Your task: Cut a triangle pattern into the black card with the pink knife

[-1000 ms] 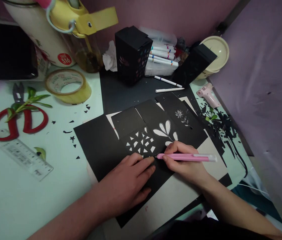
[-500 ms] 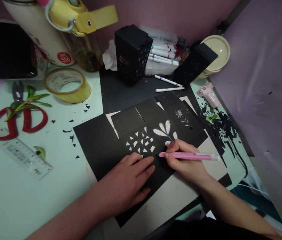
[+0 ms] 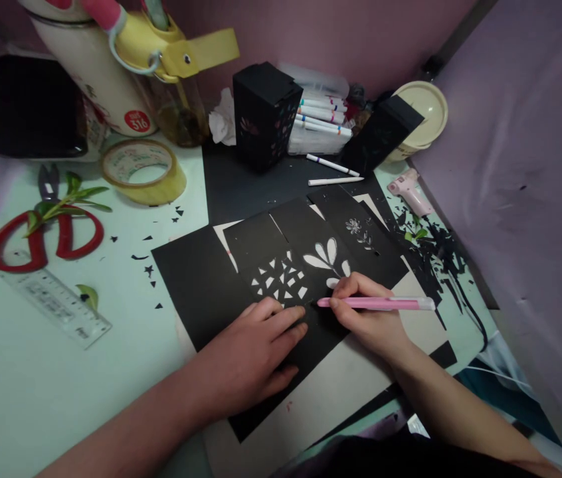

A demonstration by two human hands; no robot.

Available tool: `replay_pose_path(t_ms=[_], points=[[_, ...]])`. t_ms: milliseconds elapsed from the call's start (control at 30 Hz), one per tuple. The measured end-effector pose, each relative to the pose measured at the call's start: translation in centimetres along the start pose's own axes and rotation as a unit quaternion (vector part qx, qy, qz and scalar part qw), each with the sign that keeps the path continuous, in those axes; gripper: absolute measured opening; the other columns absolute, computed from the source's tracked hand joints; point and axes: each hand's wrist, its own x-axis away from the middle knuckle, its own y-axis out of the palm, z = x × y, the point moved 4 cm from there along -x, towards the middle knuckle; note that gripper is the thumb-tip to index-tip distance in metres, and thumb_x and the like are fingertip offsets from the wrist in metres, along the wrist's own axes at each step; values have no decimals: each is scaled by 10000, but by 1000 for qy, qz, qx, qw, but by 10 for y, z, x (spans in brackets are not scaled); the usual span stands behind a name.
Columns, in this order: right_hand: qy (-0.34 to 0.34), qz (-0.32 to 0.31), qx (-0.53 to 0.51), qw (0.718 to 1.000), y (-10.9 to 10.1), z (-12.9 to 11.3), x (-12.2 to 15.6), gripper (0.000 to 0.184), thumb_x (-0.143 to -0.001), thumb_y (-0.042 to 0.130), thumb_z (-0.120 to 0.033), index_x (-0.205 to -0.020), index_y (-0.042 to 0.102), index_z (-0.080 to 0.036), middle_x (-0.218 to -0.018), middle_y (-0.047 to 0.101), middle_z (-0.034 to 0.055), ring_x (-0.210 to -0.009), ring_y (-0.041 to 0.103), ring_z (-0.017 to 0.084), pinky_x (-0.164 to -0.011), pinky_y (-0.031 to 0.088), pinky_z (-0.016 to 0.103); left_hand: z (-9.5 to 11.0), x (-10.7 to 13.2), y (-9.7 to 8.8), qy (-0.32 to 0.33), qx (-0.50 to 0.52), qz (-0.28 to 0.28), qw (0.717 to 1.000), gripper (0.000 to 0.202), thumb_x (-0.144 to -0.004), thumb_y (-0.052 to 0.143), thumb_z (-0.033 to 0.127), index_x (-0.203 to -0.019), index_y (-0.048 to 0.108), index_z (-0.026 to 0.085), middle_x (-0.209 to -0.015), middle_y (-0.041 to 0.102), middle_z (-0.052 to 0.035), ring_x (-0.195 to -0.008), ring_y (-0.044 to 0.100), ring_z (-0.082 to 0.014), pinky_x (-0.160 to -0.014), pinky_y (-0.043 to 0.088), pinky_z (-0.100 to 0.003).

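Note:
My left hand (image 3: 256, 355) lies flat, fingers stretched out, on a black card (image 3: 186, 272) with cut-out shapes. Just above its fingertips is a cluster of small angular openings (image 3: 281, 279); leaf-shaped openings (image 3: 328, 255) and a finer flower pattern (image 3: 353, 227) lie farther right. My right hand (image 3: 368, 315) is closed around a slim pink pen-shaped tool (image 3: 385, 303). Its tip points left to the card, close to my left fingertips. Whether the tip is a blade or a nib is too small to tell. Under the card lies a pale grey board (image 3: 305, 411).
To the left are red-handled scissors (image 3: 66, 232), a clear ruler (image 3: 69, 312) and a tape roll (image 3: 144, 172). Behind stand a black box (image 3: 266, 116) and white markers (image 3: 323, 126). Black paper scraps (image 3: 433, 255) and a small pink glue-gun-like tool (image 3: 412, 192) lie right.
The view has shifted slightly, so the left-side things sit a little farther right. The pink tool's tip has moved slightly off its earlier spot; both hands keep nearly the same pose.

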Motion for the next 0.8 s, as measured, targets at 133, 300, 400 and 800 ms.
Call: replay_pose_path(t_ms=[133, 300, 400, 800], points=[[-6, -20, 11, 1000, 3, 0, 2, 193, -788, 687, -224, -659, 544, -215, -606, 615, -17, -574, 574, 138, -524, 434, 257, -1, 1, 1, 1, -2, 1, 1000, 405, -874, 628, 250, -1259, 593, 133, -1334, 562, -134, -1054, 528, -262, -885, 513, -420], [-11, -31, 6, 999, 4, -1, 2, 180, -809, 686, -249, -677, 569, -213, -623, 627, -13, -580, 576, 137, -524, 440, 258, -1, 1, 1, 3, -2, 3, 1000, 404, -874, 625, 252, -1258, 588, 132, -1326, 566, -128, -1038, 523, -263, -872, 519, -422], [-7, -32, 2, 999, 5, -1, 2, 186, -811, 689, -252, -676, 567, -212, -619, 618, -16, -576, 565, 134, -522, 434, 258, -1, 1, 2, 3, -3, 0, 1000, 392, -876, 621, 249, -1245, 594, 120, -1319, 569, -129, -1022, 521, -262, -860, 522, -422], [7, -44, -9, 999, 6, 2, 2, 197, -821, 689, -243, -682, 555, -208, -622, 588, -25, -575, 530, 123, -532, 399, 258, -1, -1, 1, 3, -6, 0, 1000, 393, -871, 634, 250, -1239, 600, 116, -1310, 579, -128, -1017, 520, -264, -847, 524, -419]])
